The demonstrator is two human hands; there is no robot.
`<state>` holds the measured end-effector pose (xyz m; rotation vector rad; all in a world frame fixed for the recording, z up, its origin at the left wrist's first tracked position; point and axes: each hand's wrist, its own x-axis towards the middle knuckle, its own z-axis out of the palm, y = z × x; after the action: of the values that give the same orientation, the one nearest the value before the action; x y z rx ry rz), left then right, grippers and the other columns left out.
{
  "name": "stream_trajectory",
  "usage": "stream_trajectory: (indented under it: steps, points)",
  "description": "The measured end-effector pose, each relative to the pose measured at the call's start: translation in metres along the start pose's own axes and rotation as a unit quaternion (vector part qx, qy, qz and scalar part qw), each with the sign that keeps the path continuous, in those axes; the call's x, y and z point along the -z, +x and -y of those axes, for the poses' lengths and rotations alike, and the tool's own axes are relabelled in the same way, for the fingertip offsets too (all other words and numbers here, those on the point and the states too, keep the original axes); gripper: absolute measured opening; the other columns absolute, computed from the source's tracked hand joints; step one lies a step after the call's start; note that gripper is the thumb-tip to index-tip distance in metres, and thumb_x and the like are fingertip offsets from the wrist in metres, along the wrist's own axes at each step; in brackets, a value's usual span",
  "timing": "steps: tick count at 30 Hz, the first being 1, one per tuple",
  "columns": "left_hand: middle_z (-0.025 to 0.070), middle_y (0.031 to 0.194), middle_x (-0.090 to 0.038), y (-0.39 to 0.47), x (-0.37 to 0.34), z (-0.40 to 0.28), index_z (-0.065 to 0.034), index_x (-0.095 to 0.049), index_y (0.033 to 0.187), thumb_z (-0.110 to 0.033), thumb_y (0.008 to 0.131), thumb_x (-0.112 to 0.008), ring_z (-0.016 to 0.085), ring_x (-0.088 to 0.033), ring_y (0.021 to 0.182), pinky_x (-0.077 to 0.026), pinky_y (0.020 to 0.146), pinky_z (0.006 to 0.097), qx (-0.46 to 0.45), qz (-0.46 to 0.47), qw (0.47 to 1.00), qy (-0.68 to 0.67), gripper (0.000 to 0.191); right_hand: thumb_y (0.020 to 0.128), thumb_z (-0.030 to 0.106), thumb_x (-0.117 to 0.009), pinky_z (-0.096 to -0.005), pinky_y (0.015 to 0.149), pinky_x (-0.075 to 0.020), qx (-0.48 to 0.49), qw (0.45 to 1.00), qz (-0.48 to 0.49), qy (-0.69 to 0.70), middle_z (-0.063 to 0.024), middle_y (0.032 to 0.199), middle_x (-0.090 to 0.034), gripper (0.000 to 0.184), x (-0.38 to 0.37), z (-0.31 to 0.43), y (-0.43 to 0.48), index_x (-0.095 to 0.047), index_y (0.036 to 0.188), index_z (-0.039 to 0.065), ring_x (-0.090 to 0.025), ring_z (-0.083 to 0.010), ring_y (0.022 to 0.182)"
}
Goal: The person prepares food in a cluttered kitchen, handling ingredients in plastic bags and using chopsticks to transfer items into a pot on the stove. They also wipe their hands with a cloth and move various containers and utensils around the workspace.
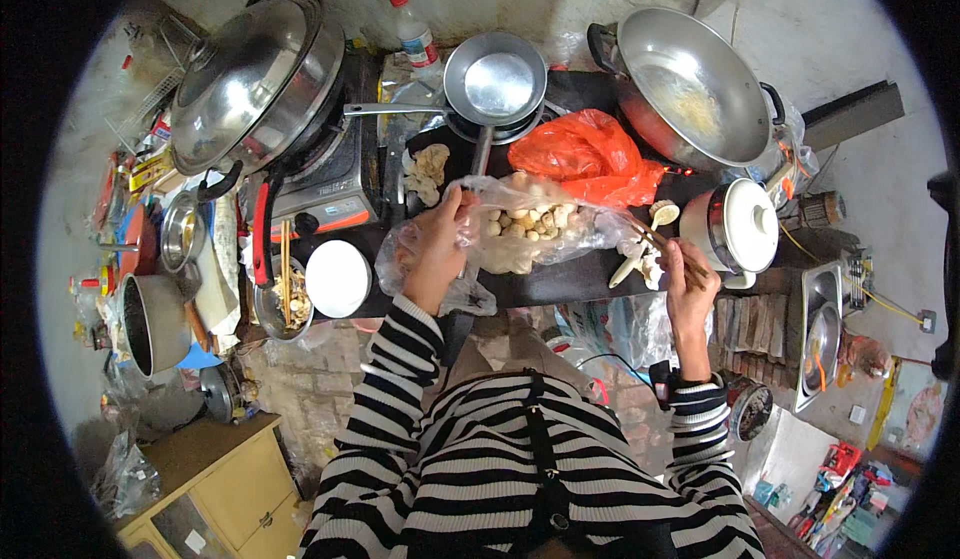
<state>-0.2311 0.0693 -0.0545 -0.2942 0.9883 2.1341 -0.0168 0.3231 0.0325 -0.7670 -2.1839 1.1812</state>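
My left hand (pixel 444 248) grips the gathered side of a clear plastic bag (pixel 600 223). Inside it lie many small, round, pale pieces of food (pixel 529 221). My right hand (pixel 688 274) holds a pair of brown chopsticks (pixel 654 236), whose tips point left towards the bag's right side; whether they touch it I cannot tell. The bag rests on a dark table (pixel 536 289). Just beyond it sits a crumpled red plastic bag (pixel 585 154). Near the chopsticks lie a light-coloured utensil with a round head (pixel 664 214) and some crumpled white material (pixel 646 265).
Behind stand metal pans (pixel 504 83), a bottle with a red cap (pixel 415 34) and a large wok (pixel 690 86). A white lidded pot (pixel 739 221) is at right. Left are a white bowl (pixel 337 278), a food bowl (pixel 270 304) with chopsticks and a lidded wok (pixel 255 86) on a cooker (pixel 322 184).
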Motion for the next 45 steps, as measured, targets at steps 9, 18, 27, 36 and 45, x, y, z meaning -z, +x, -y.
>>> stream_trajectory:
  steps: [9,18,27,36,45]
  points:
    - [-0.0047,0.066,-0.038,0.007,-0.015,-0.019,-0.0104,-0.043,0.135,-0.045,0.096,-0.041,0.005,-0.035,0.055,-0.031,0.049,0.0203,-0.137,0.077,0.985,0.069,0.052,0.094,0.015,-0.054,-0.0269,0.057,-0.0529,-0.103,0.977,-0.040,0.180,-0.0122,0.078,-0.064,0.023,-0.034,0.032,-0.015,-0.059,0.097,-0.007,-0.063,-0.0161,0.062]
    - [0.0033,0.113,-0.051,-0.004,-0.039,-0.046,-0.0103,-0.034,0.142,-0.033,0.098,-0.044,0.011,-0.048,0.105,-0.039,0.093,0.0269,-0.172,0.104,0.902,0.383,0.050,0.095,0.023,-0.052,-0.0271,0.055,-0.0533,-0.157,0.953,-0.050,0.256,-0.0107,0.079,-0.064,0.027,-0.077,-0.045,0.008,-0.058,0.092,-0.003,-0.064,-0.0179,0.061]
    - [0.0057,0.114,-0.051,-0.002,-0.044,-0.042,-0.0085,-0.038,0.139,-0.017,0.095,-0.050,0.012,-0.049,0.102,-0.041,0.089,0.0266,-0.250,0.076,0.842,0.472,0.046,0.094,0.020,-0.055,-0.0283,0.054,-0.0556,-0.183,0.941,-0.051,0.279,-0.0143,0.079,-0.064,0.027,-0.096,-0.070,0.008,-0.058,0.093,-0.007,-0.064,-0.0196,0.059]
    - [-0.0011,0.101,-0.054,0.002,-0.040,-0.039,-0.0131,-0.040,0.138,-0.011,0.094,-0.051,0.003,-0.048,0.076,-0.044,0.067,0.0199,-0.238,0.116,0.838,0.478,0.046,0.092,0.023,-0.057,-0.0288,0.057,-0.0567,-0.282,0.880,-0.082,0.373,-0.0135,0.083,-0.066,0.025,-0.104,-0.100,-0.006,-0.059,0.094,-0.002,-0.066,-0.0193,0.065]
    - [0.0090,0.129,-0.052,0.043,-0.030,0.000,-0.0095,-0.040,0.138,-0.022,0.098,-0.044,0.016,-0.049,0.117,-0.037,0.098,0.0274,-0.229,0.112,0.811,0.526,0.042,0.090,0.019,-0.059,-0.0316,0.059,-0.0583,-0.346,0.808,-0.094,0.468,-0.0130,0.085,-0.066,0.020,-0.113,-0.122,-0.017,-0.058,0.095,-0.001,-0.067,-0.0221,0.069]
